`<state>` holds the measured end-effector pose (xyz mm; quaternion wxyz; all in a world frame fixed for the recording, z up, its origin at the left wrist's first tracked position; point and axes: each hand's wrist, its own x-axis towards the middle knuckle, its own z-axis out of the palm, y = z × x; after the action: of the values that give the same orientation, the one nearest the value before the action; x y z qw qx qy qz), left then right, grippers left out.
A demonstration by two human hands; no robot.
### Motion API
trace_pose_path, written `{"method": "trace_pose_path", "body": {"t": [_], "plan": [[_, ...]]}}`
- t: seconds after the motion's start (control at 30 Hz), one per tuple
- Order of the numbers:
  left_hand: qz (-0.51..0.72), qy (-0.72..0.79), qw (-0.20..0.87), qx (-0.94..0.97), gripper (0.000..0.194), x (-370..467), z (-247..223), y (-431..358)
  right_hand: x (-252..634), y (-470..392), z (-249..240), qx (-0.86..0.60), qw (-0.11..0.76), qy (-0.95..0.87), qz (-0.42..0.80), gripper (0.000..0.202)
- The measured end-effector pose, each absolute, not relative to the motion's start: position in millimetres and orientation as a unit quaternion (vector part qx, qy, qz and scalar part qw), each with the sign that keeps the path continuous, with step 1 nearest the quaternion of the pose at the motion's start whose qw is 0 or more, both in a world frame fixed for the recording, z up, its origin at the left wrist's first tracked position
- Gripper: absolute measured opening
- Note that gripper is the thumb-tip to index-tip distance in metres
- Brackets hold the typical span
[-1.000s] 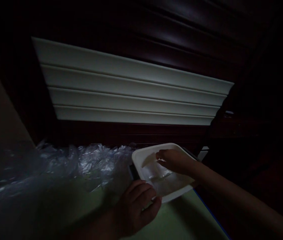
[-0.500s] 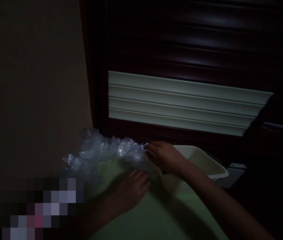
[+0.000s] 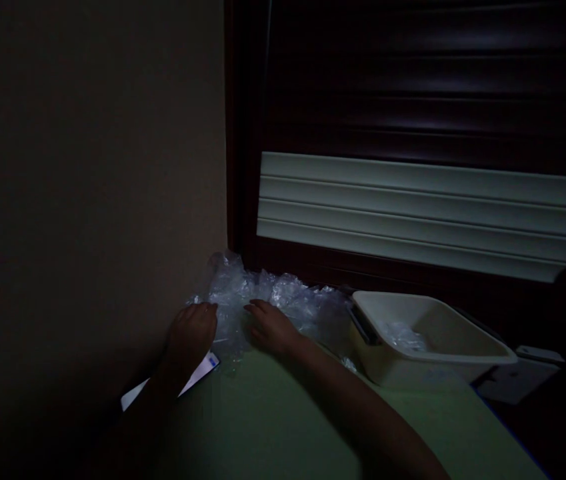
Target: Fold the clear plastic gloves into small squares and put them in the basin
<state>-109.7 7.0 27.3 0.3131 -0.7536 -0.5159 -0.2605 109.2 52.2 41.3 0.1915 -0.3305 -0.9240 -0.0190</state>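
Crumpled clear plastic bags (image 3: pixel 287 293) lie heaped along the back of the light green tabletop (image 3: pixel 273 420). My left hand (image 3: pixel 193 331) is closed at the left end of the heap, its curled fingers against the plastic. On the near side of the heap, my right hand (image 3: pixel 273 328) reaches in with thumb and fingers apart, touching or just over the film. To the right stands a cream plastic basin (image 3: pixel 413 373) with dark handles; some clear plastic (image 3: pixel 405 337) lies inside it.
A phone with a lit screen (image 3: pixel 200 373) lies partly under my left forearm. Walls close in at the left (image 3: pixel 137 167) and behind, where a dark slatted panel has pale slats (image 3: pixel 413 207). A white object (image 3: pixel 520 377) sits beyond the basin at right.
Both hands have moved left along the plastic; my right hand has left the basin's edge. The view has shifted left, showing the basin more fully.
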Motion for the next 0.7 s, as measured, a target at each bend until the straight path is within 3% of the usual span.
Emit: {"method": "trace_pose_path", "body": {"t": [0.13,0.33,0.6,0.7], "plan": [[-0.252,-0.561,0.295,-0.732,0.017,-119,24,9,69,59,26,-0.297,0.198,-0.934,-0.002,0.038],[-0.273,-0.591,0.235,-0.722,0.026,-123,20,10,42,69,18,-0.286,0.235,-0.927,0.068,0.03],[-0.409,-0.569,0.097,-0.706,0.021,-105,25,6,70,82,33,-0.374,0.44,-0.792,0.197,0.029],[-0.454,-0.535,0.003,-0.713,0.031,-85,32,-3,96,71,43,-0.399,0.508,-0.73,0.223,0.027]]}}
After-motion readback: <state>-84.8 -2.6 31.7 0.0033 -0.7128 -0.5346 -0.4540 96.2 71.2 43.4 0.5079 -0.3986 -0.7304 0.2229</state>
